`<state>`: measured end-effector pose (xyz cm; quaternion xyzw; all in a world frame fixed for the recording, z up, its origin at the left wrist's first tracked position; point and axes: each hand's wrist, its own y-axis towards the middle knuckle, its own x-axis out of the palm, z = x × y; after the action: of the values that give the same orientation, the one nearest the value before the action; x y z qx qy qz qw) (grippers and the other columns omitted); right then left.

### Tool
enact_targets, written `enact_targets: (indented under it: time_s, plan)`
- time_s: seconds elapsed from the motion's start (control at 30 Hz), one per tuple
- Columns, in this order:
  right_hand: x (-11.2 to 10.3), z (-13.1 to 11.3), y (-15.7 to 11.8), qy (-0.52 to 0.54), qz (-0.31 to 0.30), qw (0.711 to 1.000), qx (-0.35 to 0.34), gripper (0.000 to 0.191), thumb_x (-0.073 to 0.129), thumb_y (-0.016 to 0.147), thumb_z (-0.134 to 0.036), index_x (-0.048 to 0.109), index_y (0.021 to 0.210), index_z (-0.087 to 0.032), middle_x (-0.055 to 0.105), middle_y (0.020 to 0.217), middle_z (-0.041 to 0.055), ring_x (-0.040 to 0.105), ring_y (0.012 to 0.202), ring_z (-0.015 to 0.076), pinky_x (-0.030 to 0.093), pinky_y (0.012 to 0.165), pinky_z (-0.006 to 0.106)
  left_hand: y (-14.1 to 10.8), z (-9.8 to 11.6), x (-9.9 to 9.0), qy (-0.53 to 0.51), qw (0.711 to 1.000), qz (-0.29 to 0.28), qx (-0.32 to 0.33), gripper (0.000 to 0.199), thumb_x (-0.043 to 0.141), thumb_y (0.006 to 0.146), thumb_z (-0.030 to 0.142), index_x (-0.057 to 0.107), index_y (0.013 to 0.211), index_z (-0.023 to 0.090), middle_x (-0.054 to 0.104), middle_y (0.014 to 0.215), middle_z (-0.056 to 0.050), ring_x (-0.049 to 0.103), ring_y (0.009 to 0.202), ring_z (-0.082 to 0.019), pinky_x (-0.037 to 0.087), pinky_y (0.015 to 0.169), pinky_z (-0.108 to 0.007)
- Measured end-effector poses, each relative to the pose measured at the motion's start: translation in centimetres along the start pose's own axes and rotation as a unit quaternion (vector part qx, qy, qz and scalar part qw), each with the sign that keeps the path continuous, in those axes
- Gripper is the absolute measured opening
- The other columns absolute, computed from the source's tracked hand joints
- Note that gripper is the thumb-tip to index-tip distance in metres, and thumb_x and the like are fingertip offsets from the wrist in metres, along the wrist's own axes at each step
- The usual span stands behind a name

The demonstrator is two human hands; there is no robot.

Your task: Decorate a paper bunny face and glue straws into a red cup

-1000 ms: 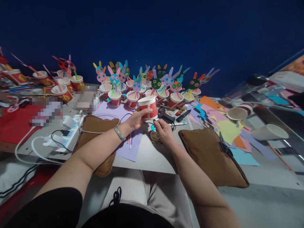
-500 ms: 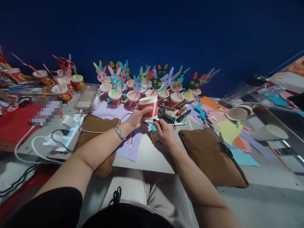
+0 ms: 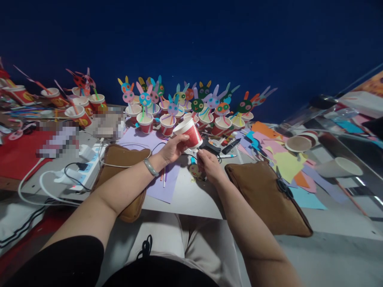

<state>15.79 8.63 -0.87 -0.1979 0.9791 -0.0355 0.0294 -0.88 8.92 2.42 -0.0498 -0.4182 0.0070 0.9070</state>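
A red and white paper cup (image 3: pixel 193 134) is tilted in the grip of my left hand (image 3: pixel 174 148), its rim leaning to the left. Close to the cup's base, my right hand (image 3: pixel 209 164) is closed with thumb and fingers pinched together; what sits between them is too small to make out. Under the right hand lies a round paper face (image 3: pixel 195 171) with small paper pieces beside it. Behind the cup is a black hot glue gun (image 3: pixel 210 146), partly hidden. A black marker (image 3: pixel 231 146) lies to its right.
Several cups with paper bunny heads (image 3: pixel 145 122) stand at the back. Brown cushions (image 3: pixel 267 199) lie at both sides, scissors (image 3: pixel 284 186) on the right one. A power strip (image 3: pixel 89 169) with cables is left; coloured paper scraps (image 3: pixel 287 163) and loose cups (image 3: pixel 339 167) lie right.
The cup has gone from nearly upright to tilted, its rim swinging left and its base right. My right hand has shifted slightly to the right and stays pinched.
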Motion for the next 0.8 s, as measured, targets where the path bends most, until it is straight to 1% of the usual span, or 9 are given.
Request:
enact_targets:
  time_s: [0.07,0.17,0.23,0.3,0.37,0.43,0.57,0.7,0.8]
  plan:
    - [-0.02,0.15,-0.02,-0.096,0.041,0.993,-0.059,0.054,0.052,0.087,-0.073,0.042,0.067,-0.024,0.036,0.054,-0.0059,0.031,0.049,0.0102,0.027,0.049,0.026,0.07,0.02,-0.15,0.017,1.000,-0.008,-0.001,0.037,0.082,0.058,0.022,0.071,0.092,0.015,0.075,0.088,-0.001,0.067,0.081,-0.014,0.050,0.076,-0.027]
    - [-0.11,0.47,-0.19,-0.290,0.114,0.939,-0.143,0.046,0.048,0.093,-0.063,0.048,0.070,-0.023,0.044,0.057,-0.0021,0.039,0.055,0.0133,0.030,0.058,0.028,0.07,0.01,-0.15,0.045,0.999,-0.001,-0.002,0.037,0.085,0.060,0.025,0.070,0.092,0.016,0.075,0.088,-0.002,0.068,0.082,-0.016,0.051,0.080,-0.031]
    - [-0.20,0.64,-0.33,-0.375,0.142,0.903,-0.154,0.041,0.047,0.094,-0.058,0.051,0.072,-0.023,0.046,0.057,-0.0009,0.040,0.056,0.0147,0.027,0.059,0.029,0.06,-0.03,-0.04,0.052,0.999,0.000,0.010,0.041,0.088,0.058,0.025,0.070,0.094,0.017,0.075,0.086,-0.001,0.068,0.079,-0.015,0.051,0.078,-0.030]
    - [-0.29,0.75,-0.38,-0.404,0.154,0.889,-0.154,0.040,0.047,0.094,-0.057,0.053,0.074,-0.023,0.047,0.057,-0.0002,0.041,0.055,0.0154,0.025,0.058,0.030,0.08,-0.11,0.05,0.052,0.998,-0.007,0.037,0.046,0.091,0.055,0.024,0.071,0.096,0.019,0.074,0.084,0.001,0.067,0.078,-0.014,0.051,0.079,-0.029]
    - [-0.33,0.79,-0.30,-0.371,0.143,0.904,-0.156,0.041,0.046,0.094,-0.058,0.052,0.073,-0.023,0.048,0.058,-0.0003,0.042,0.056,0.0151,0.027,0.058,0.029,0.11,-0.18,0.12,0.050,0.997,-0.011,0.060,0.048,0.092,0.052,0.022,0.071,0.094,0.019,0.073,0.082,0.002,0.067,0.077,-0.013,0.051,0.080,-0.028]
    - [-0.30,0.81,-0.10,-0.294,0.114,0.937,-0.150,0.045,0.046,0.094,-0.062,0.050,0.072,-0.023,0.047,0.059,-0.0012,0.042,0.056,0.0140,0.031,0.057,0.028,0.08,-0.19,0.17,0.043,0.997,-0.001,0.065,0.044,0.091,0.052,0.020,0.071,0.090,0.018,0.072,0.080,0.003,0.066,0.077,-0.013,0.050,0.081,-0.029]
    - [-0.11,0.80,0.23,-0.122,0.040,0.987,-0.091,0.053,0.052,0.087,-0.073,0.047,0.069,-0.024,0.041,0.055,-0.0046,0.035,0.050,0.0111,0.029,0.048,0.026,-0.17,0.02,0.30,0.021,0.999,0.025,0.025,0.028,0.087,0.058,0.022,0.070,0.080,0.016,0.072,0.077,0.001,0.066,0.076,-0.014,0.050,0.080,-0.030]
    - [-0.05,0.71,0.18,-0.038,-0.004,0.999,-0.028,0.055,0.057,0.084,-0.076,0.044,0.069,-0.025,0.035,0.051,-0.0074,0.029,0.044,0.0089,0.026,0.043,0.025,-0.23,0.16,0.18,0.017,1.000,-0.003,0.010,0.027,0.081,0.058,0.019,0.071,0.082,0.016,0.074,0.082,0.001,0.067,0.077,-0.014,0.051,0.081,-0.031]
    - [-0.11,0.68,0.05,-0.092,0.022,0.994,-0.053,0.051,0.053,0.088,-0.071,0.045,0.070,-0.024,0.038,0.053,-0.0061,0.031,0.046,0.0099,0.027,0.047,0.026,0.00,0.06,-0.02,0.032,0.999,-0.018,0.025,0.032,0.084,0.056,0.020,0.072,0.085,0.017,0.075,0.083,0.001,0.068,0.077,-0.014,0.050,0.081,-0.030]
